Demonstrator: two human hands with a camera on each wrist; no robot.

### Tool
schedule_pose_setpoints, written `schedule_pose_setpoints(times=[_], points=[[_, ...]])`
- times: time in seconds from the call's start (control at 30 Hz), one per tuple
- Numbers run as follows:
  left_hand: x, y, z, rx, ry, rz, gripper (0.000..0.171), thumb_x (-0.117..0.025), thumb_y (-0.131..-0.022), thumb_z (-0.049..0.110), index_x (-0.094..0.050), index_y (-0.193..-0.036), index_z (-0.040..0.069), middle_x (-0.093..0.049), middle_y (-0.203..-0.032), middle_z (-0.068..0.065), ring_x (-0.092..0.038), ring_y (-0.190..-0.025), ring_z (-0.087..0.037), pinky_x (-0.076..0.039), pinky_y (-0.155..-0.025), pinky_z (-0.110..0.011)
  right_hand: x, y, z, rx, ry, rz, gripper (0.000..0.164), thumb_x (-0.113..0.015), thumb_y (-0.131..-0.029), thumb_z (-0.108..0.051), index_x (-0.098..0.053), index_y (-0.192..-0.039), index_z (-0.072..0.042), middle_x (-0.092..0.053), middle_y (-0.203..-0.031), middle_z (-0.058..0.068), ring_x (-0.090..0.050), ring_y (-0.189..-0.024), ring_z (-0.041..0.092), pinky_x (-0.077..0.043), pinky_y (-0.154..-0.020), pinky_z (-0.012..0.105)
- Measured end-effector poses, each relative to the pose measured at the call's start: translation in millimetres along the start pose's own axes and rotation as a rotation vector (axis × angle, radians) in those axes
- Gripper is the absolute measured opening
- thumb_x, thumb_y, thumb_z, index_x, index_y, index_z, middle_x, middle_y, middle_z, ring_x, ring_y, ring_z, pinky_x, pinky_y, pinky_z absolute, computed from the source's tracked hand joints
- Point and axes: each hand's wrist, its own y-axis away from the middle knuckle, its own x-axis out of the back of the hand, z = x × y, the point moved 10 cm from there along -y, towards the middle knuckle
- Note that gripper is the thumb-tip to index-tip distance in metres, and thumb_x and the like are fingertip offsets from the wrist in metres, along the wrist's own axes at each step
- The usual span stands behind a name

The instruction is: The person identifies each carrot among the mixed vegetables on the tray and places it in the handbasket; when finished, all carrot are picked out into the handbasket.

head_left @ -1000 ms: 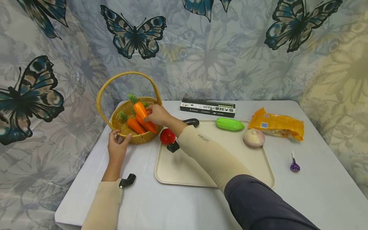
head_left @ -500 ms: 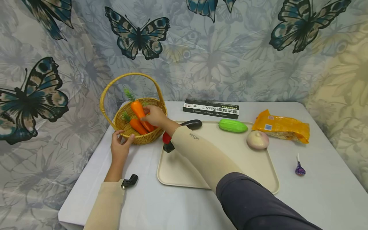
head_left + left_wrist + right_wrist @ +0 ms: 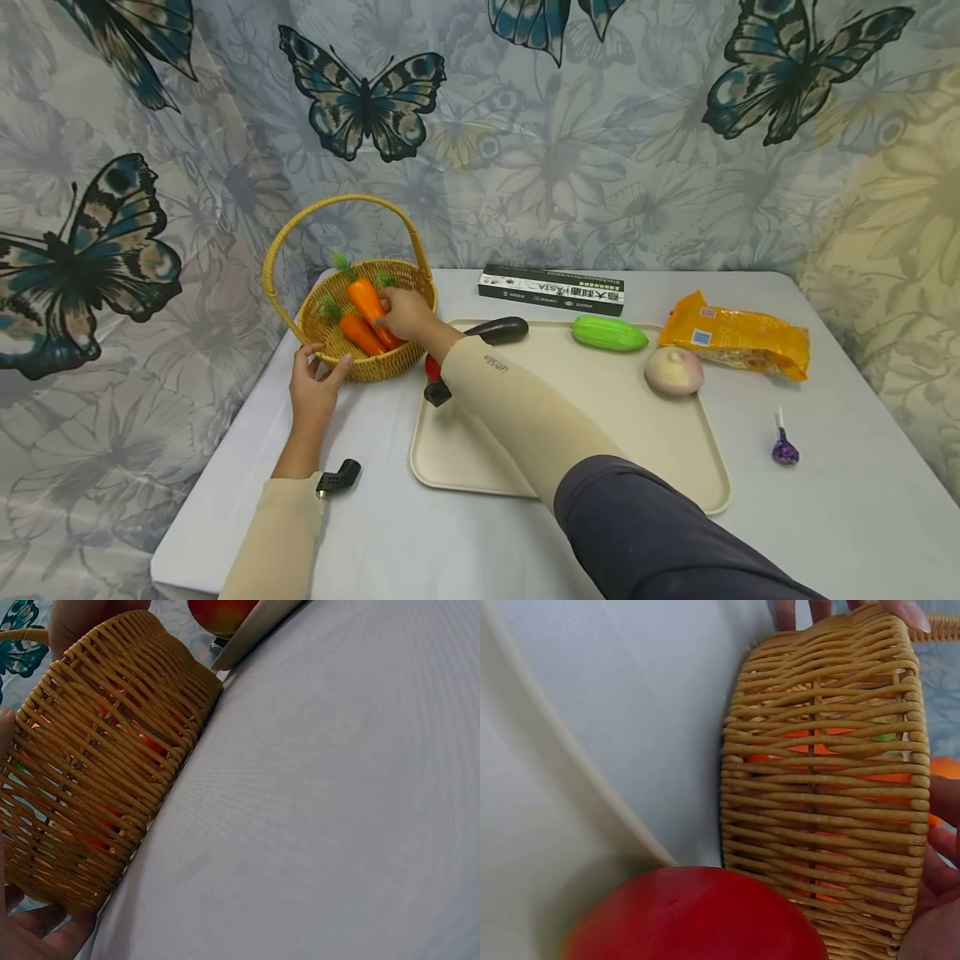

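Observation:
A yellow wicker basket (image 3: 386,365) with a tall hoop handle stands at the table's left, several orange carrots inside. My left hand (image 3: 313,400) holds its near left side, thumb by the rim; in the left wrist view its fingers curl under the lower end. Over the basket, my right hand (image 3: 411,317) pinches the uppermost carrot (image 3: 365,298), whose green top points away from me. Another carrot (image 3: 360,335) lies just below it. Through the wicker wall (image 3: 825,787), orange shows in the right wrist view. My right fingertips are partly hidden behind the rim there.
Right of the basket is a cream tray (image 3: 480,467). It holds a red fruit (image 3: 697,919), a black eggplant-like thing (image 3: 504,330), a green ridged vegetable (image 3: 609,333) and an onion (image 3: 674,372). Beyond are a pasta box (image 3: 551,288), orange bag (image 3: 738,337) and purple lollipop (image 3: 784,450).
My right hand and the pinched carrot have moved slightly left, then lower into the basket. The carrot's leafy top has swung into view on the left. My left hand keeps its hold.

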Motion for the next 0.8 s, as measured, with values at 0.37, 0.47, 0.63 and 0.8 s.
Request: schedule_pose_setpoints(times=[0.37, 0.47, 0.63, 0.8], points=[[-3.8, -6.8, -1.0, -0.033, -0.009, -0.002, 0.065, -0.075, -0.088, 0.025, -0.038, -0.134, -0.001, -0.021, -0.156, -0.016, -0.031, -0.14, -0.033, -0.041, -0.104, -0.047, 1, -2, 4, -0.013, 0.09, 0.008, 0.05, -0.068, -0.093, -0.018, -0.052, -0.139, -0.009, -0.063, -0.101, -0.001, -0.058, -0.085, 0.01, -0.049, -0.07, 0.021], [-3.7, -12.8, -11.6, -0.025, -0.002, 0.001, 0.066, -0.076, -0.086, 0.027, -0.038, -0.134, 0.001, -0.021, -0.157, -0.013, -0.031, -0.14, -0.031, -0.041, -0.104, -0.046, 4, 0, 6, -0.011, 0.032, 0.015, 0.05, -0.069, -0.093, -0.019, -0.052, -0.139, -0.01, -0.063, -0.109, 0.002, -0.058, -0.086, 0.011, -0.049, -0.068, 0.021], [1.5, -17.8, -24.0, -0.056, -0.027, 0.035, 0.068, -0.078, -0.084, 0.03, -0.041, -0.133, 0.001, -0.023, -0.157, -0.007, -0.034, -0.139, -0.025, -0.043, -0.103, -0.045, 17, 12, 7, 0.052, -0.101, 0.02, 0.049, -0.069, -0.093, -0.018, -0.052, -0.139, -0.01, -0.062, -0.12, 0.006, -0.06, -0.096, 0.013, -0.051, -0.072, 0.021], [12.1, -9.5, -3.8, -0.155, -0.143, 0.11, 0.062, -0.075, -0.087, 0.031, -0.045, -0.13, -0.001, -0.024, -0.156, -0.01, -0.033, -0.138, -0.029, -0.039, -0.105, -0.048, 44, 34, 9, 0.123, -0.171, 0.052, 0.048, -0.07, -0.092, -0.017, -0.054, -0.136, -0.01, -0.063, -0.119, 0.007, -0.059, -0.103, 0.015, -0.051, -0.082, 0.024]])
